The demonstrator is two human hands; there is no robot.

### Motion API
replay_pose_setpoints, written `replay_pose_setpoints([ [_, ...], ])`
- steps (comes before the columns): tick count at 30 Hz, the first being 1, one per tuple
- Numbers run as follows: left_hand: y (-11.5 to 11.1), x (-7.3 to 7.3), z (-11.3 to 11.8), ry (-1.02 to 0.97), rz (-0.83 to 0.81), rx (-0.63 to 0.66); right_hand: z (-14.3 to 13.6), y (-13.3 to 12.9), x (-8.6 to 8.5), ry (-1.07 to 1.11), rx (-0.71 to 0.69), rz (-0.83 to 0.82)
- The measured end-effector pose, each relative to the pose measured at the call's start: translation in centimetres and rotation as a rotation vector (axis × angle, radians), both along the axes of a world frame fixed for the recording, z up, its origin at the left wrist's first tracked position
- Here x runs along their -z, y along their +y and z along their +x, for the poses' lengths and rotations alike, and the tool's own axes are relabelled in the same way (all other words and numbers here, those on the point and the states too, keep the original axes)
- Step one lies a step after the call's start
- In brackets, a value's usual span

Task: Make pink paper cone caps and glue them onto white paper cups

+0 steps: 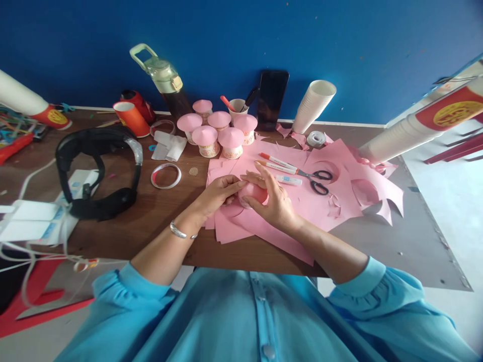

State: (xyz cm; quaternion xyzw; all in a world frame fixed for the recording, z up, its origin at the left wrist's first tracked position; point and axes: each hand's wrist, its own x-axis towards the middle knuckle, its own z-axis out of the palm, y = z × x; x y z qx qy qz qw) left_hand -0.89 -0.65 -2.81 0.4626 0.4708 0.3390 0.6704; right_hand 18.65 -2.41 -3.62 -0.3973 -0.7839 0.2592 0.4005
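Over a spread of pink paper sheets [260, 229], both hands meet on a small pink paper cone [255, 191]. My left hand [222, 194] pinches its left edge with thumb and fingertips. From the right, my right hand [273, 198] cups the cone, its fingers over the top and thumb along the near side. The hands partly cover the cone, and I cannot tell whether a cup sits under it. Close behind stand several printed paper cups with pink cone tops [231, 143]. Scissors [319, 182], a marker [278, 162] and a white glue stick [289, 179] lie beyond my right hand.
A tape roll [166, 176] and a black headset [100, 173] lie left. At the wall stand a water bottle [166, 80], an orange cup [132, 119], a phone [272, 100] and stacked white cups [315, 105]. Cut pink scraps [372, 186] overhang the grey board right.
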Motion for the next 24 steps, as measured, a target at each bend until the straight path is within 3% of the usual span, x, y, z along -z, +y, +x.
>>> replay_pose_setpoints([
  [5,0.0,0.2,0.0,0.008,0.005,0.004,0.0,0.1,0.2,0.025,-0.015,0.034],
  [8,-0.3,-0.2,-0.2,0.069,0.050,-0.009,0.5,-0.1,-0.5,0.034,-0.004,0.020],
  [10,-0.5,-0.8,-0.5,0.170,0.171,-0.057,1.2,-0.4,-1.3,0.055,0.011,0.018],
  [14,-0.9,-2.5,-1.0,0.466,0.641,-0.143,3.0,-0.8,-2.3,0.117,0.024,0.021],
  [18,-0.3,-3.3,-0.1,0.611,0.967,0.048,4.0,-0.7,-1.7,0.194,0.053,0.014],
  [24,2.4,-1.8,2.5,0.589,1.098,0.359,4.5,-0.5,-0.9,0.301,0.163,0.036],
])
